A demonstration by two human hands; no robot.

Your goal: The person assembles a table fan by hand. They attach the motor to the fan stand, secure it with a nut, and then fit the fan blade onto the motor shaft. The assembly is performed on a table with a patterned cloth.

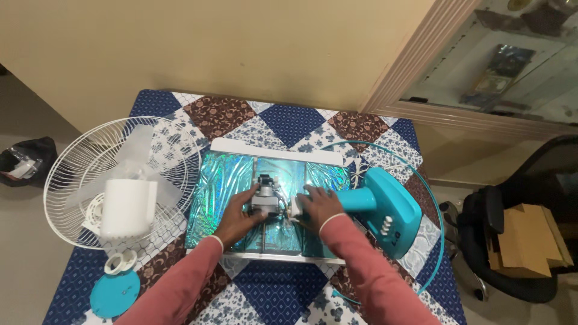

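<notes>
seen from above, near to far: two red-pink sleeves point(361, 271) reaching up from the lower edge over a patchwork cloth point(283, 295) of blue, brown and floral diamonds. at lower left, a flat teal disc point(114, 294) lying on the cloth, with two small white rings point(120, 262) just beyond it.

at centre, left hand point(239, 218) half curled, thumb and fingers wrapped partway around a small grey fan motor point(265, 197), gripping its near side. right hand point(319, 207) laid palm down, fingers loosely bent, covering the white joint point(295, 208) where the motor meets the teal fan stand point(379, 210); impossible to tell whether its fingers close fully around that joint. both hands just beside each other, motor between them.

motor resting over a shiny holographic teal tray point(220, 186) with a white far rim, sitting in the middle of the cloth. stand lying on its side, long axis running left to right, neck pointing left toward the motor, broad base with white buttons off to the right. thin teal ring point(430, 198) curving around the base.

to the left, a white wire fan guard point(90, 162) lying flat, clear blades and a white cylindrical housing point(126, 207) resting in it, well apart from the hands.

farther off, a beige wall point(211, 48), a dark bag point(27, 159) on the floor at left, a black office chair point(518, 229) carrying cardboard point(533, 238) at right, a glass-fronted cabinet point(500, 66) at upper right.
</notes>
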